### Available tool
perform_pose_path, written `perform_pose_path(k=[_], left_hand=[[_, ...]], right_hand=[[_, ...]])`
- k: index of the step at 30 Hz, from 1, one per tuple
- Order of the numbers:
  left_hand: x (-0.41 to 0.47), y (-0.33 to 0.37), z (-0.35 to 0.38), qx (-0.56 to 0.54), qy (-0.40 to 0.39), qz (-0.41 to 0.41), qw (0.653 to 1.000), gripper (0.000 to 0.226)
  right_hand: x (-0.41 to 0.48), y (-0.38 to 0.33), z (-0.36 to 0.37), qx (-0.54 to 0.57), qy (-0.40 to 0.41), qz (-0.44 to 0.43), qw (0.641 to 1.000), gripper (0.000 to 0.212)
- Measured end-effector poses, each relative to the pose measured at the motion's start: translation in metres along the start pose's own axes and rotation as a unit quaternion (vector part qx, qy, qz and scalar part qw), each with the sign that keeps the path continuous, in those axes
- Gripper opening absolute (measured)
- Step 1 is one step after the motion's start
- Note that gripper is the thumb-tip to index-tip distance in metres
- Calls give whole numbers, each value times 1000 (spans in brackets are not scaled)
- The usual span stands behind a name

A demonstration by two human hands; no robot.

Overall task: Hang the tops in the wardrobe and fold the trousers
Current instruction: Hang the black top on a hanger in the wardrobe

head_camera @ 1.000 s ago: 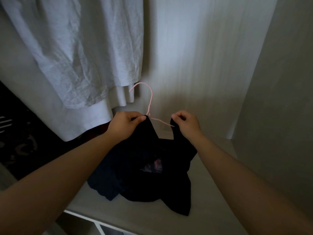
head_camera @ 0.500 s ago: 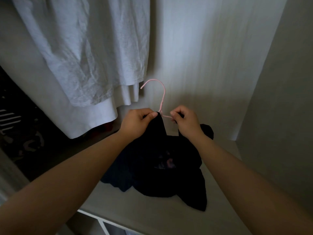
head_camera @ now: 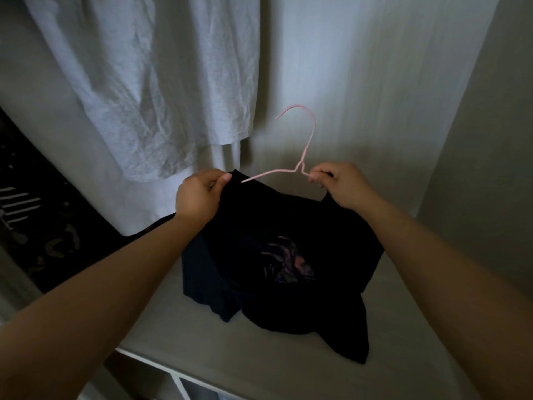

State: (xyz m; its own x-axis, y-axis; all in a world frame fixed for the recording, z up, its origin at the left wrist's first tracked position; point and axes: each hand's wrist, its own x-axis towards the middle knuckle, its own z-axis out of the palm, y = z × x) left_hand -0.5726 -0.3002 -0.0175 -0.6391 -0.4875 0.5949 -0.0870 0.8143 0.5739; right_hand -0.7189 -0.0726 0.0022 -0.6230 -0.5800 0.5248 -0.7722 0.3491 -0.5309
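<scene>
A black top [head_camera: 268,226] with a pink and purple print hangs between my hands, its lower part resting on the wardrobe shelf [head_camera: 259,368]. A thin pink hanger [head_camera: 305,145] rises from its neck, hook upward. My left hand [head_camera: 199,194] pinches the top's left shoulder beside the hanger's left arm. My right hand [head_camera: 340,186] pinches the right shoulder strap and the hanger's right arm. A dark navy garment [head_camera: 207,284] lies under the black top on the shelf.
White garments [head_camera: 150,90] hang at the upper left, reaching down close to my left hand. Dark patterned clothes [head_camera: 37,226] hang at the far left. The wardrobe's back wall [head_camera: 375,82] and right side wall [head_camera: 490,168] enclose the space.
My hands have moved apart, spreading the black top wider along the hanger. The hanger's left arm now shows. The print faces up more openly.
</scene>
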Motion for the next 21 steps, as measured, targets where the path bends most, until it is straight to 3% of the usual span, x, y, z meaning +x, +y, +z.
perform_pose_path(k=[3, 5, 12, 16, 21], left_hand=[[2, 8, 6, -47, -56, 11, 997, 25], [4, 13, 7, -72, -71, 9, 995, 26], [7, 12, 6, -28, -123, 40, 991, 14], [9, 14, 6, -20, -97, 57, 993, 22], [12, 6, 7, -27, -60, 7, 998, 21]], right_hand=[[9, -10, 4, -31, -3, -24, 999, 16], [11, -15, 6, 6, 17, -12, 1000, 17], [18, -16, 5, 38, 23, -8, 999, 18], [19, -10, 0, 29, -4, -7, 1000, 16], [15, 1, -8, 37, -55, 28, 997, 10]])
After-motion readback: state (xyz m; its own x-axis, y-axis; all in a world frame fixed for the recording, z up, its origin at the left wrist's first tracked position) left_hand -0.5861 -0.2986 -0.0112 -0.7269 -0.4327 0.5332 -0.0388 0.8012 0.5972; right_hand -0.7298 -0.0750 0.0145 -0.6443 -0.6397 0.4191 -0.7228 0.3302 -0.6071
